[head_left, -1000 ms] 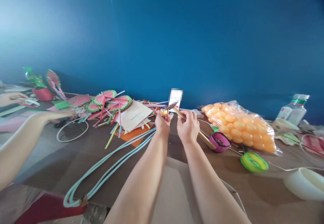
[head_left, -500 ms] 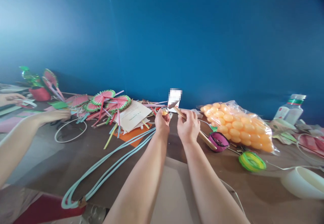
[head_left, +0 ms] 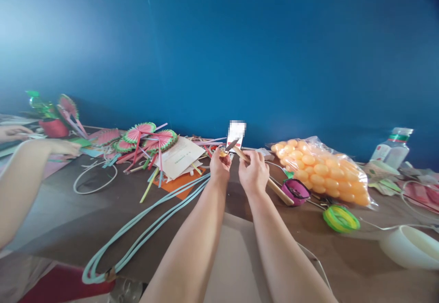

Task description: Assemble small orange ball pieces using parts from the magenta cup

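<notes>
My left hand [head_left: 220,165] is closed around a small round shiny object [head_left: 223,151] with a golden tint, too small to identify. My right hand [head_left: 254,170] grips a long wooden-handled tool [head_left: 279,191], whose dark pointed blade [head_left: 232,145] reaches left to the edge of the shiny object. The handle's lower end lies beside a purple cup [head_left: 295,192] with dark bits in it. Behind both hands a white card [head_left: 236,135], partly blurred out, stands against the blue wall.
Left are pale blue tubing loops [head_left: 147,212], paper fans [head_left: 161,139], a white booklet [head_left: 178,156] and another person's arms [head_left: 25,175]. Right are a bag of orange balls [head_left: 322,170], a green-yellow coil [head_left: 341,218], a white bowl [head_left: 408,247] and a clear bottle [head_left: 393,150].
The blade has come down and left against the shiny object as my right hand shifted slightly left. The other person's near hand has moved left and up.
</notes>
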`<move>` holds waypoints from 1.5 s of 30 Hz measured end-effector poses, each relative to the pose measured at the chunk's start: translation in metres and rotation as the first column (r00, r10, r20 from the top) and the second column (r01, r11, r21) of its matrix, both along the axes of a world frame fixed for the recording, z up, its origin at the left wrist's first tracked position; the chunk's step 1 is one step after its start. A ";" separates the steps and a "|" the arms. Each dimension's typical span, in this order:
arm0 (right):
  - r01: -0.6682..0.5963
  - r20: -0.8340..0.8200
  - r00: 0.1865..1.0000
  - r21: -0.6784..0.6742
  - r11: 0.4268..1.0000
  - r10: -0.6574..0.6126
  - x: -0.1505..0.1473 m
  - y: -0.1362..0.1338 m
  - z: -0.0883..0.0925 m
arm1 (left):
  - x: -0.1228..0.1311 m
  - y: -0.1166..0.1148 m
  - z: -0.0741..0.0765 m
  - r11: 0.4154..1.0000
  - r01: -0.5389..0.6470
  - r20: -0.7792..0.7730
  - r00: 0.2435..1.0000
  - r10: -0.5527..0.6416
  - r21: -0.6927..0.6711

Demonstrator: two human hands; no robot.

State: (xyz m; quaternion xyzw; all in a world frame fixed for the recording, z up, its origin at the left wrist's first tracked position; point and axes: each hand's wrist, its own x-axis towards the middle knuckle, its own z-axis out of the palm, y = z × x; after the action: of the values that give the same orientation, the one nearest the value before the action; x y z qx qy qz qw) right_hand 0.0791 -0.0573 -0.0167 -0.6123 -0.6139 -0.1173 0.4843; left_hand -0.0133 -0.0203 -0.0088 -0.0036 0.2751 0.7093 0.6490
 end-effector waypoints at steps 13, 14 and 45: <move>-0.016 -0.007 1.000 0.011 1.000 0.016 -0.003 0.000 -0.002 | -0.002 0.000 0.003 0.998 0.010 0.016 1.000 -0.009 -0.061; -0.014 -0.014 1.000 0.028 1.000 0.014 -0.003 0.000 -0.002 | -0.002 0.000 0.003 0.998 0.014 0.010 1.000 -0.013 -0.065; -0.006 -0.003 1.000 -0.097 0.995 0.006 -0.006 -0.002 -0.001 | -0.002 0.001 0.003 0.991 0.007 0.005 1.000 -0.007 -0.136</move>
State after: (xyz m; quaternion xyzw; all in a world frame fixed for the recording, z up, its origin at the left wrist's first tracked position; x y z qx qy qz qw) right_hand 0.0733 -0.0596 -0.0172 -0.6333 -0.6201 -0.0849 0.4551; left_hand -0.0151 -0.0193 -0.0059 -0.0485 0.3213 0.6866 0.6503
